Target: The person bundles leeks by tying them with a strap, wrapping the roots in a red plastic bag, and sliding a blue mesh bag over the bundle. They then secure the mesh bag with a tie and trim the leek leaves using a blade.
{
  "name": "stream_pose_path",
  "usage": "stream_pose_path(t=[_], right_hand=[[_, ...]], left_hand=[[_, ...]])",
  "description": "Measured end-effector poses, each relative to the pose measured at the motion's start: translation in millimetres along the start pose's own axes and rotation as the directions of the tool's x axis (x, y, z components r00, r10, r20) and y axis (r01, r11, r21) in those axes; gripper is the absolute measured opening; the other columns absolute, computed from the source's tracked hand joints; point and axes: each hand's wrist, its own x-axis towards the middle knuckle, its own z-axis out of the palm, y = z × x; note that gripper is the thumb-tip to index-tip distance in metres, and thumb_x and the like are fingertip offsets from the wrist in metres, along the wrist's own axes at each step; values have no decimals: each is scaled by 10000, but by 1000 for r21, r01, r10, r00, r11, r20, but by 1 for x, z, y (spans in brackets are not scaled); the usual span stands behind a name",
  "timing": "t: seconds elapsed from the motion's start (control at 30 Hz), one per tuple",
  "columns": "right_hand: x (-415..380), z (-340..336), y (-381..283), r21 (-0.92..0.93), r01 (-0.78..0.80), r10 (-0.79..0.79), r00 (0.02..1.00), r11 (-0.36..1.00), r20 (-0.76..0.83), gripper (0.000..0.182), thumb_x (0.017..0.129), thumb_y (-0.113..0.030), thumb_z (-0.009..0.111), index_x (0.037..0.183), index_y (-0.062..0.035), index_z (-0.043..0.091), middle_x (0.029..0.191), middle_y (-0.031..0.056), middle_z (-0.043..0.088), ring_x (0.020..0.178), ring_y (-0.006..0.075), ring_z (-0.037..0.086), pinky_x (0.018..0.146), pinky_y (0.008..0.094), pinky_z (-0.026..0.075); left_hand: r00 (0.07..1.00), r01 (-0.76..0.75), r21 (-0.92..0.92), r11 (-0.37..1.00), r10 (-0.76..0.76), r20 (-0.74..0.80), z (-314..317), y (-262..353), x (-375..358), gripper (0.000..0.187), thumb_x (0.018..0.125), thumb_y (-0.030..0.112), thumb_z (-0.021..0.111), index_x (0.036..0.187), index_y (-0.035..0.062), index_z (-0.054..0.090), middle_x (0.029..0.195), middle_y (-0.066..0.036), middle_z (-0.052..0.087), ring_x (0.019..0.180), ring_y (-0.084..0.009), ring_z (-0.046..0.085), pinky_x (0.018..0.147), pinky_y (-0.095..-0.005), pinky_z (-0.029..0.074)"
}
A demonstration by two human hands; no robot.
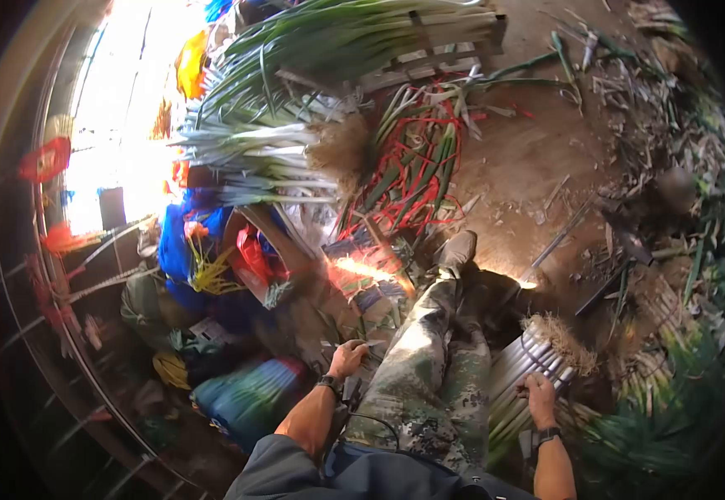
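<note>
A bundle of leeks stands beside my right leg, its white stalks bound with dark bands and its shaggy roots pointing up and away from me. My right hand is closed at the bundle's side, fingers curled against the stalks near a band. On the other side of my legs, my left hand is closed by my left thigh. A small thin piece shows at its fingertips, but what it is I cannot make out. Both wrists wear dark bands.
A large pile of leeks lies ahead on the left, beside tangled red straps. Blue bags and a cardboard box stand at the left. More leek bundles and leaf scraps cover the right side.
</note>
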Motion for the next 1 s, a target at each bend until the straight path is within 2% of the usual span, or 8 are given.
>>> stream_pose_path(t=[0.17, 0.4, 0.5, 0.57, 0.63, 0.77, 0.83, 1.0], right_hand=[[3, 11, -48, -249, 66, -46, 995, 966, 85, 276, 974, -195, 507, 1030, 38, 645, 841, 94, 695, 759, 154, 677, 615, 296, 535], [3, 26, -75, -488, 182, -172, 983, 854, 64, 338, 966, -278, 543, 997, 30, 678, 790, 98, 725, 676, 149, 685, 606, 293, 528], [0, 44, -77, -472, 144, -156, 988, 870, 13, 347, 949, -305, 575, 958, 23, 686, 757, 95, 720, 646, 151, 676, 610, 294, 527], [3, 65, -83, -461, 88, -117, 992, 883, -35, 353, 939, -321, 593, 934, 18, 692, 735, 94, 716, 631, 152, 672, 612, 298, 525], [12, 83, -84, -602, 102, -184, 980, 792, -77, 348, 924, -311, 629, 851, 26, 676, 706, 90, 701, 610, 138, 661, 579, 298, 522], [75, 118, -71, -632, 153, -262, 961, 760, -82, 350, 916, -378, 623, 856, -41, 694, 685, 56, 704, 605, 145, 675, 603, 286, 521], [119, 134, -69, -622, 92, -217, 968, 777, -128, 313, 913, -346, 619, 841, -50, 692, 679, 50, 701, 607, 133, 678, 587, 290, 520], [245, 159, -49, -797, -50, -181, 963, 602, -197, 341, 902, -379, 595, 794, -71, 693, 683, 60, 699, 638, 206, 687, 649, 362, 539]], left_hand=[[980, 193, -319, 928, -167, 105, 17, -52, -27, 387, 952, 283, 583, 1189, -21, 615, 929, -110, 716, 782, -162, 689, 611, -281, 508], [965, 256, -356, 899, -215, 149, 28, -113, -57, 351, 945, 245, 578, 1195, 1, 612, 936, -111, 708, 820, -181, 697, 629, -277, 522], [983, 181, -367, 912, -171, 60, 11, -118, -46, 351, 938, 229, 589, 1182, -23, 610, 940, -120, 705, 820, -190, 696, 634, -281, 528], [993, -52, -464, 884, -4, -118, -7, -105, -29, 330, 961, 226, 579, 1186, -14, 604, 935, -102, 700, 780, -177, 675, 627, -294, 517], [970, -225, -504, 834, 144, -196, -23, -73, -12, 308, 968, 202, 579, 1186, -13, 609, 917, -86, 695, 758, -147, 648, 662, -267, 504], [962, -267, -553, 789, 249, -109, -31, 18, -17, 281, 977, 189, 578, 1181, 1, 626, 948, -66, 686, 816, -142, 635, 779, -282, 499], [921, -365, -473, 802, 387, -55, -26, 33, -8, 266, 976, 177, 582, 1165, -3, 634, 968, -46, 679, 866, -140, 626, 827, -296, 493], [900, -277, -425, 862, 388, 201, -23, 26, 30, 257, 945, 142, 627, 1149, -14, 634, 994, -62, 687, 916, -129, 618, 840, -282, 492]])
